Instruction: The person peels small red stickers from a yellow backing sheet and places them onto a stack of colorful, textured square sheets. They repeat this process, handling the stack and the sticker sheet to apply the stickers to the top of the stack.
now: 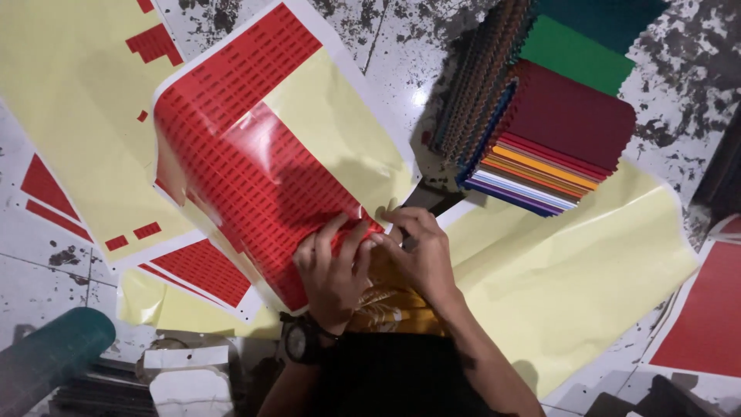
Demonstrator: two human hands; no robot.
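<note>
Fingers [345, 235] of left hand [332, 270] and right hand [421, 251] pinched narrow on lower edge of glossy red vinyl sticker sheet [247, 166], over pale yellow backing paper [340, 123]. Beyond fingertips, stacked coloured fabric swatches [552, 127]. Best peeled slowly, keeping film low and taut.

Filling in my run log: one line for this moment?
left hand: on red sticker sheet | right hand: pinching sheet edge | swatch stack: beside

A sticker-cutting workshop: vinyl sheets [255, 147], colour swatch stack [548, 139], stained floor [401, 38].
</note>
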